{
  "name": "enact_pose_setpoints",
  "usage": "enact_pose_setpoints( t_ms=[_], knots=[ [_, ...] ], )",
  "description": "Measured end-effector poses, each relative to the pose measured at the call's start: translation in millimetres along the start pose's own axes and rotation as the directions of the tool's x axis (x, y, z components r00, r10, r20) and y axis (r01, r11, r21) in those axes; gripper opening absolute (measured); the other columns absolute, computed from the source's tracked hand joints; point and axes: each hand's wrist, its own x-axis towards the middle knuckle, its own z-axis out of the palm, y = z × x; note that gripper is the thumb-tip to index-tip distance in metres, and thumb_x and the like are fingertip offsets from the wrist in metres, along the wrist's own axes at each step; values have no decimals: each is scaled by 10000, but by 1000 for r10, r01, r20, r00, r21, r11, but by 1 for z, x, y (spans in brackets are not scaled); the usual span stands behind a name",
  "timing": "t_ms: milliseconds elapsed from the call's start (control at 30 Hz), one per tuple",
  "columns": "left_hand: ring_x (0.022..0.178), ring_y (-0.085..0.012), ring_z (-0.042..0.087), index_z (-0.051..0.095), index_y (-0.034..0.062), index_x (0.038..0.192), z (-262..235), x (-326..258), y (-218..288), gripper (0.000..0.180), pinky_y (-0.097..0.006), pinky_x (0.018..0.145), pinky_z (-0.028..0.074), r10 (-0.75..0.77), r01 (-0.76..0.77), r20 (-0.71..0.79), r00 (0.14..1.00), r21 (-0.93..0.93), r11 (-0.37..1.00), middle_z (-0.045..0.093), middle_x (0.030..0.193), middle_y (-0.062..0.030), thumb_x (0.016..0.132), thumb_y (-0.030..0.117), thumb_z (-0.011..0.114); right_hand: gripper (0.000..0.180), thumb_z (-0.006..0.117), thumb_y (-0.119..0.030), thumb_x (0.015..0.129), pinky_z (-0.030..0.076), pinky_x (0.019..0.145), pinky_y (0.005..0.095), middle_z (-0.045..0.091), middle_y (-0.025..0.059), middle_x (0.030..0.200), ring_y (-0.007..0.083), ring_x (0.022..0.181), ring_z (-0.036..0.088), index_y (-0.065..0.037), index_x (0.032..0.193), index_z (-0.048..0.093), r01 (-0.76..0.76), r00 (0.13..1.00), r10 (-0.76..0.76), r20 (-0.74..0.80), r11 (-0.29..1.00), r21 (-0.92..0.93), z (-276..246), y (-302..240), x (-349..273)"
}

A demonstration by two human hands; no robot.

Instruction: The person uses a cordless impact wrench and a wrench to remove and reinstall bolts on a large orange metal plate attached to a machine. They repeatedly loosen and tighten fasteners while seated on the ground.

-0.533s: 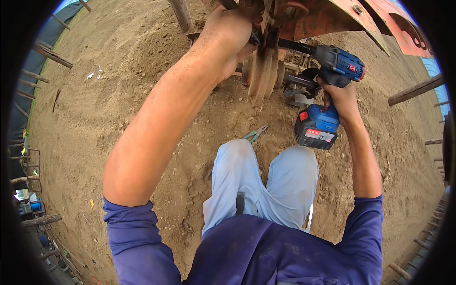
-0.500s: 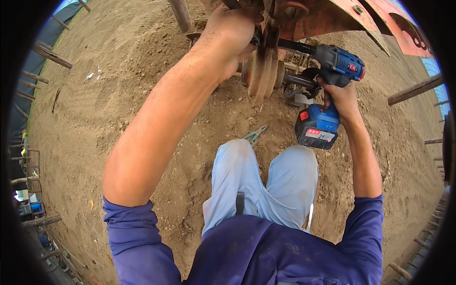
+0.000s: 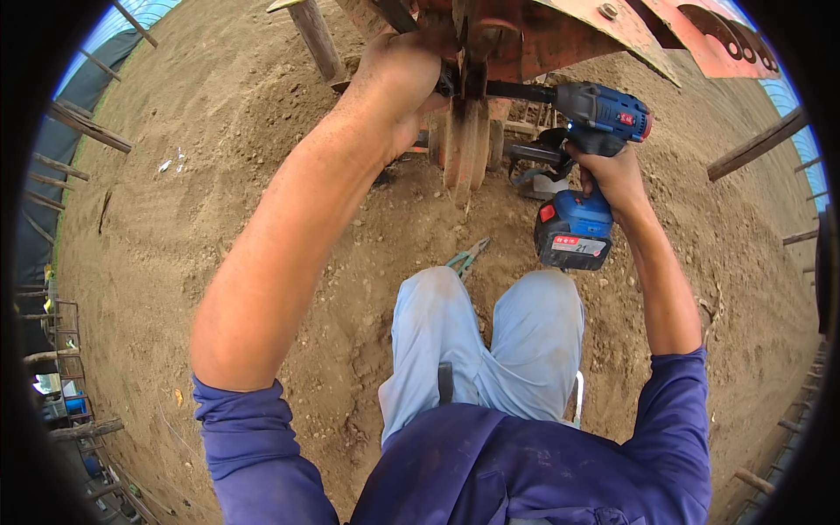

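My right hand (image 3: 610, 182) is closed around the grip of a blue and black cordless impact wrench (image 3: 604, 112). Its long dark socket extension (image 3: 521, 91) points left and meets an upright rusty metal bracket (image 3: 466, 144) on the orange machine. A small light glows near the tool's grip. On the bracket's other side, my left hand (image 3: 404, 74) is closed against the machine, its fingertips hidden and slightly blurred. A dark rounded piece (image 3: 448, 79) shows beside it; what the hand grips cannot be made out. Green-handled pliers (image 3: 470, 255) lie on the soil by my knees.
Orange sheet-metal panels (image 3: 604, 31) of the machine hang over the work at the top. A wooden post (image 3: 315, 39) stands left of it, another (image 3: 757, 144) slants in at right. Loose brown soil (image 3: 219, 166) spreads all round; a dark shaft (image 3: 534, 152) runs beneath the tool.
In the picture, the machine, both hands and the impact wrench sit slightly further left. A light now shows on the impact wrench. Both hands keep their holds.
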Motion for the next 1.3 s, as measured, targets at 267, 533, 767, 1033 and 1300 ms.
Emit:
enact_pose_setpoints(
  t_ms=[267, 533, 767, 1033, 1300],
  knots=[
    [1102, -199, 658, 649, 81, 1294, -2, 3, 1, 262, -471, 961, 533, 2, -2, 12, 1000, 27, 1000, 722, 1213, -85, 1081, 147, 511, 145, 822, -94, 924, 409, 439, 276, 613, 0, 643, 104, 466, 542, -44, 924, 686, -24, 1000, 23, 21, 999, 33, 0, 3, 2],
    [1153, -229, 634, 651, 101, 1338, -2, -1, 5, 324, -529, 1046, 497, -2, 3, 64, 998, -12, 1000, 715, 1300, -77, 1083, 90, 451, 170, 840, -125, 927, 398, 438, 278, 625, 1, 654, 101, 475, 544, -54, 922, 685, -30, 999, 28, 30, 999, 45, 1, 7, 3],
    [1160, -238, 642, 624, 14, 1427, -21, -17, 0, 355, -458, 1061, 527, -94, 97, 65, 993, -43, 994, 696, 1334, -111, 1123, 134, 486, 169, 827, -138, 948, 409, 422, 277, 603, -6, 628, 106, 447, 534, -55, 942, 681, -36, 998, 35, 58, 999, 9, -1, 4, 2],
    [1292, -231, 642, 573, -44, 1473, -57, -18, -24, 472, -368, 1126, 529, 42, -181, 350, 936, 375, 909, 677, 1392, -149, 1013, 35, 649, 182, 834, -132, 945, 414, 420, 274, 594, -12, 620, 102, 447, 531, -65, 921, 666, -55, 997, 53, 52, 998, 42, 2, 1, 0],
    [1005, -132, 732, 693, -25, 1332, -69, -2, -6, 340, -292, 929, 618, 19, -285, 475, 880, 495, 821, 770, 1161, -86, 996, 29, 683, 180, 825, -70, 932, 403, 413, 274, 586, -6, 620, 106, 434, 529, -55, 930, 646, -73, 994, 67, 82, 994, 82, -1, -9, -5]
  ],
)
